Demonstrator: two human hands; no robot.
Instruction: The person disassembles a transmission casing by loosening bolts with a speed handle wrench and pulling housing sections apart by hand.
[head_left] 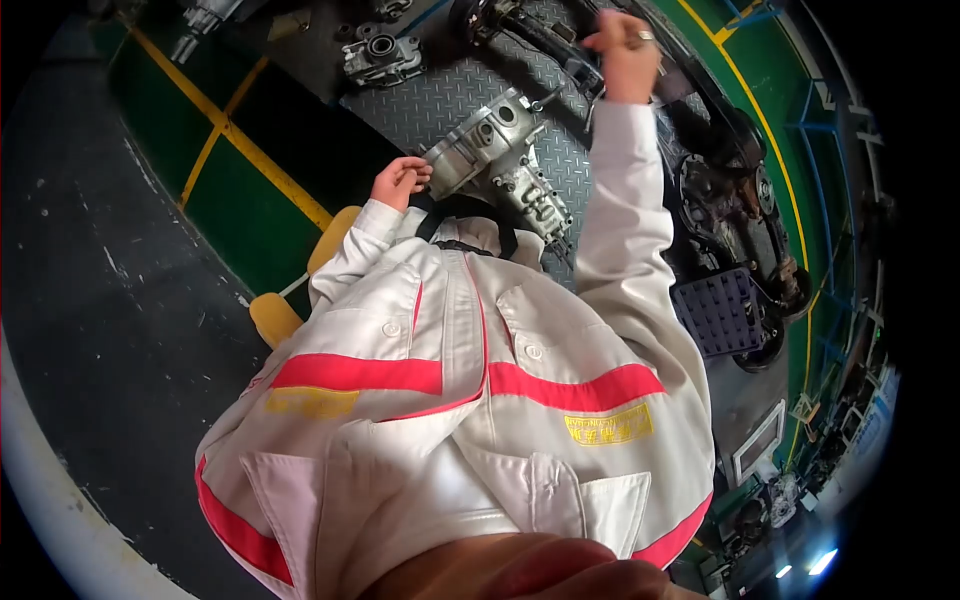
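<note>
A silver cast-metal gearbox housing (478, 143), with round openings and a ribbed section (535, 195), lies on the diamond-plate tabletop (415, 108) in front of my lap. At the left rim of the housing is my left hand (403, 182), its fingers loosely bent and a little apart; whether the fingertips touch the metal is hard to tell. My right hand (627, 58) reaches far forward above dark metal parts, slightly blurred, with fingers curled in. A small shiny metal bit (643, 36) shows at its fingers; I cannot tell whether it is a ring or a held part.
Another metal casting (382, 55) stands at the back left of the tabletop. Dark axle-like assemblies (725, 120) run along the right, near a purple-grey perforated crate (718, 312). Yellow stool parts (275, 318) are at my left. The green floor has yellow lines (270, 175).
</note>
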